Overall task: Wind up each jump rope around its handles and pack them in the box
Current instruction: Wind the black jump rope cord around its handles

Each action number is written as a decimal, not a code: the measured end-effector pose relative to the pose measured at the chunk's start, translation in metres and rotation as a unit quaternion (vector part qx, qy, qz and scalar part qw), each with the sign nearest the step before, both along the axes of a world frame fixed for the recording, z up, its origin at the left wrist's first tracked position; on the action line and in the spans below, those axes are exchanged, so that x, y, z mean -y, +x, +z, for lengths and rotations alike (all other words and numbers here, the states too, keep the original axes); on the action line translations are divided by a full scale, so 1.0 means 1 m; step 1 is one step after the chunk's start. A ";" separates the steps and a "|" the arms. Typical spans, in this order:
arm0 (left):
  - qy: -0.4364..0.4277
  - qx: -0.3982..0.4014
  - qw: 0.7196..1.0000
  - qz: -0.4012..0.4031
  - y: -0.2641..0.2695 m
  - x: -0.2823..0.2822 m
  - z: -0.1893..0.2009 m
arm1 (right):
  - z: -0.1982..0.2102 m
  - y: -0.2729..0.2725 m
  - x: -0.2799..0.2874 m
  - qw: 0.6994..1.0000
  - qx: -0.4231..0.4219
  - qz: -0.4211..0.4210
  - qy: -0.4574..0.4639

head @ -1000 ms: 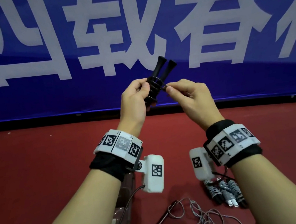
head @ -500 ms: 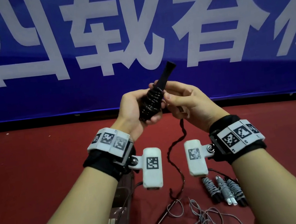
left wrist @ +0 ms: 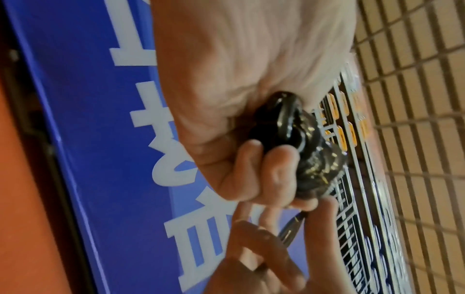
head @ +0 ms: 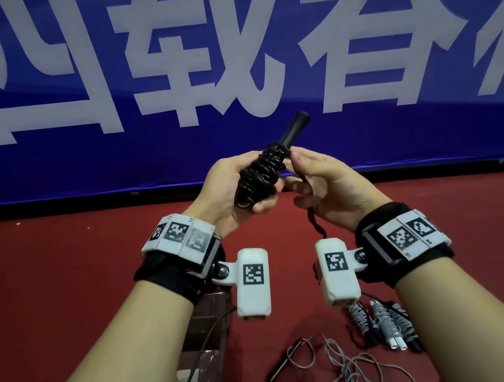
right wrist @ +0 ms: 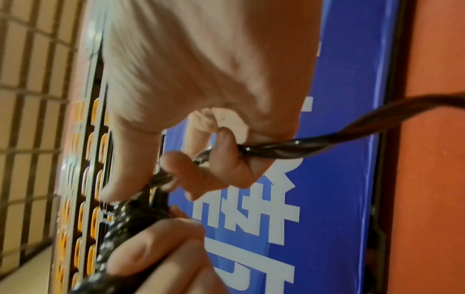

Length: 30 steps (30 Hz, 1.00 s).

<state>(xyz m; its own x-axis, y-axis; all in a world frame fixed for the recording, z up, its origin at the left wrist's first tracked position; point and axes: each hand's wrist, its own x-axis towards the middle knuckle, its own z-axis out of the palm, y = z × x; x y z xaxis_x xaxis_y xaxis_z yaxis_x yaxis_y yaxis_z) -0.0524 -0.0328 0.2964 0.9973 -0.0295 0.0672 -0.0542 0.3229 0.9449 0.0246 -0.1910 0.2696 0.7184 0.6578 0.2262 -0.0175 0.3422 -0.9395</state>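
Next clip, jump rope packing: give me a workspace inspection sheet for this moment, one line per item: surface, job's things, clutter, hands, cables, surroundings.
Surface: red floor mat, things lying at its near edge.
Job's things: black jump rope mostly wound round its handles, tail hanging loose; clear plastic box under the left forearm; wound grey rope bundles on the mat; loose grey jump rope tangled beside them.
Clutter: nothing seen.
Hands: left hand grips the wound black bundle; right hand pinches the rope's tail.
Cables: thin black cable trailing from the left wrist camera across the box.
Surroundings: blue banner with large white characters behind the mat.
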 end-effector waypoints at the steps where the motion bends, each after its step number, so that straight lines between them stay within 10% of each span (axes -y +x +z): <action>1: -0.025 -0.013 0.999 -0.034 -0.001 0.002 0.000 | 0.001 -0.002 0.001 1.000 0.013 0.021 0.002; 5: -0.084 -0.064 0.991 -0.078 0.002 0.006 -0.002 | 0.005 -0.004 0.002 0.999 0.050 -0.009 0.002; 8: 0.079 -0.036 0.995 0.058 0.011 0.015 -0.006 | 0.002 -0.001 0.003 0.995 0.022 -0.097 -0.009; 15: 0.378 0.182 0.876 0.239 0.023 0.011 -0.024 | -0.002 0.000 -0.002 0.971 -0.001 -0.237 -0.036; 21: 0.255 0.109 0.940 0.197 0.024 -0.005 -0.016 | -0.005 -0.002 -0.009 0.966 0.083 -0.238 -0.065; 27: 0.096 0.047 0.972 0.207 0.027 -0.003 -0.016 | -0.012 -0.004 -0.021 0.845 0.362 -0.387 -0.075; 30: 0.002 0.002 0.979 0.206 0.026 -0.002 -0.014 | -0.015 0.001 -0.022 0.842 0.386 -0.365 -0.094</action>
